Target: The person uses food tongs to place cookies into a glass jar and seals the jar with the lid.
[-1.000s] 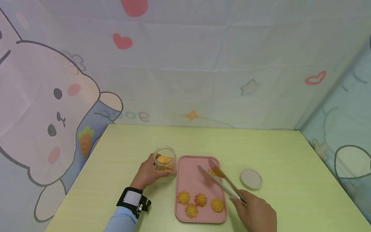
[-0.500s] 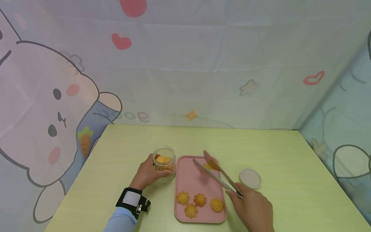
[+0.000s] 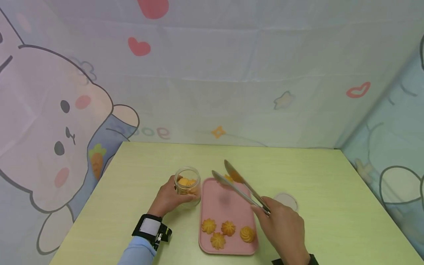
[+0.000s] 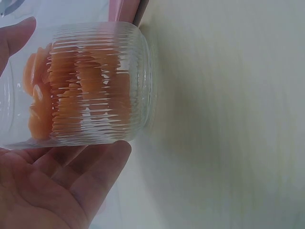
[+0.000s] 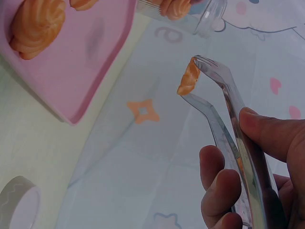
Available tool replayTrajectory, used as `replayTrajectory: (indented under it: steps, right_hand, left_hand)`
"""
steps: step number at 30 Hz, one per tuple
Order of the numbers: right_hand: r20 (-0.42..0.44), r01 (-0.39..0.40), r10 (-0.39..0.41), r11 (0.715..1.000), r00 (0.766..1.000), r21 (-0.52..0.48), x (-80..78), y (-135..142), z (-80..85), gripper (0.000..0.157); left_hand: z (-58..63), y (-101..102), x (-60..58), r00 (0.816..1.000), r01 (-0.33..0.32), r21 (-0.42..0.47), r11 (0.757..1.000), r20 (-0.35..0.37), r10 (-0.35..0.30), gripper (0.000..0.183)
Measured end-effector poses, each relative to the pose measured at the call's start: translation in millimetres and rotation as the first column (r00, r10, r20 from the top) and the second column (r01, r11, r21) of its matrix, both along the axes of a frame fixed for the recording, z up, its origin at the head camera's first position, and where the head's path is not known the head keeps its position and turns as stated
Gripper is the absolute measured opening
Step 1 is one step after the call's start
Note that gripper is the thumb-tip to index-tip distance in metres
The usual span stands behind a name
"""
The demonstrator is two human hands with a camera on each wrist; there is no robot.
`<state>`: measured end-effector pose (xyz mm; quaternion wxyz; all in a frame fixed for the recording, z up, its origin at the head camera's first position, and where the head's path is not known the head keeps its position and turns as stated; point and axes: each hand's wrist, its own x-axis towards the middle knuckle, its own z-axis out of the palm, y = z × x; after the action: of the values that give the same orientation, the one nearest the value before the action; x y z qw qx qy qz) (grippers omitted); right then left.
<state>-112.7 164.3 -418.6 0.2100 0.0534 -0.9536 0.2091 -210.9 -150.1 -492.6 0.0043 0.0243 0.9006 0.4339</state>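
My left hand [image 3: 170, 197] grips a clear ribbed glass jar [image 4: 90, 86] round its side, at the left of the pink tray [image 3: 225, 206]. Several piped cookies lie inside the jar, whose mouth is uncovered. With my right hand [image 3: 281, 224] I hold metal tongs [image 3: 245, 187], thumb on one arm and fingers on the other. Between the tong tips a cookie [image 5: 189, 77] is pinched, raised over the tray's far end. More swirled cookies [image 3: 218, 240] lie on the near part of the tray.
A round pale lid [image 3: 286, 201] lies on the table right of the tray, partly behind my right hand. The yellow-green table [image 3: 344, 213] ends at a printed cloth backdrop [image 3: 225, 92].
My right hand has moved left and away from me, carrying the tongs and cookie up from the tray toward the jar side. The left hand and jar have stayed put.
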Motion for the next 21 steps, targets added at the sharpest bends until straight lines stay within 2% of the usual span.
replayTrajectory:
  steps: [9, 21]
  right_hand:
    - [-0.081, -0.039, 0.04, 0.999, 0.996, 0.016, -10.1, -14, 13.9, 0.031]
    - [-0.075, -0.078, 0.08, 0.997, 0.994, 0.025, -17.9, -33, 29.6, 0.035]
  left_hand:
    - [-1.4, 2, -0.8, 1.0, -0.005, -0.003, 1.0, 0.0, 0.005, 0.101]
    - [1.9, 2, 0.1, 1.0, -0.001, -0.001, 1.0, 0.006, 0.001, 0.101]
